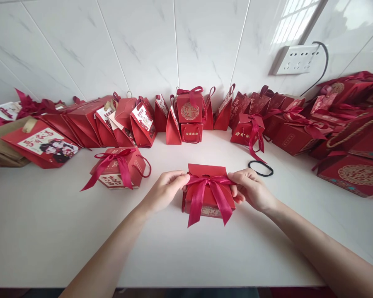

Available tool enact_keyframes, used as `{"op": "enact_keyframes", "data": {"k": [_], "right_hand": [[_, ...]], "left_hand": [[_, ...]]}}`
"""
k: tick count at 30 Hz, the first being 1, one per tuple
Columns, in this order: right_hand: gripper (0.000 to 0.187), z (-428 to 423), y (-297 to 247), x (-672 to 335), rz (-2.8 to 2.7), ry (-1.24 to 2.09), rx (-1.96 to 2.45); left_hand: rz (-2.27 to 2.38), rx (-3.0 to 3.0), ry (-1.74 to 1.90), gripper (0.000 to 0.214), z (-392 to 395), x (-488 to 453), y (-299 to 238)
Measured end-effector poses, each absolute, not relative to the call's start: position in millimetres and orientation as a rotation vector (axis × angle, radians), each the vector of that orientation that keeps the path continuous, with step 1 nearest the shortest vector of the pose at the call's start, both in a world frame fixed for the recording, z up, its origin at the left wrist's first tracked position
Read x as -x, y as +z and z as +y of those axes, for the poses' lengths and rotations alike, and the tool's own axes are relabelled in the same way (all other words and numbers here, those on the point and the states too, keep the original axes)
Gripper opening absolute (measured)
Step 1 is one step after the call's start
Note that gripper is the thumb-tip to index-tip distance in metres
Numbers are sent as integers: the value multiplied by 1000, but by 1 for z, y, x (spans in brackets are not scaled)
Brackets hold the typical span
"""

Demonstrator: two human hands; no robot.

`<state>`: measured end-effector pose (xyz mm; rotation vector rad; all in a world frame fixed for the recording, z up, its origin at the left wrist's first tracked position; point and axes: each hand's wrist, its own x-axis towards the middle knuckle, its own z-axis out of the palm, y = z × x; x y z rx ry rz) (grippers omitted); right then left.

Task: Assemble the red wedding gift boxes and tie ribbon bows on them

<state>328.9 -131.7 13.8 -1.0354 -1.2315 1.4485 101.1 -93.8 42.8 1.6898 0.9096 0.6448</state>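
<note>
A red gift box point(205, 170) with gold print low on its front stands on the white table before me. Across its upper front lies a dark pink satin ribbon point(196, 203) tied in a bow, its two tails hanging down. My left hand point(168, 188) pinches the bow's left loop between thumb and fingers. At the other side my right hand point(251, 188) pinches the right loop, fingertips partly behind the box edge. A twisted red cord handle point(183, 202) shows at the box's left side.
Another ribboned red box point(136, 171) stands to the left. A black elastic loop point(261, 174) lies beyond my right hand. Many red boxes line the tiled wall, including a small ribboned bag-shaped box point(247, 129) and stacked boxes point(354, 155) at right. A power strip point(296, 60) hangs above.
</note>
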Motion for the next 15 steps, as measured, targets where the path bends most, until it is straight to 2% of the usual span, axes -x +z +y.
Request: {"op": "enact_keyframes", "data": {"k": [11,15], "right_hand": [[43,-131,14,-329,-1278,1463,1073],[44,-134,14,-333,-1440,1125,1194]], "left_hand": [[927,-1706,635,34,-93,-102,43],[982,-1689,661,36,-95,-104,44]]}}
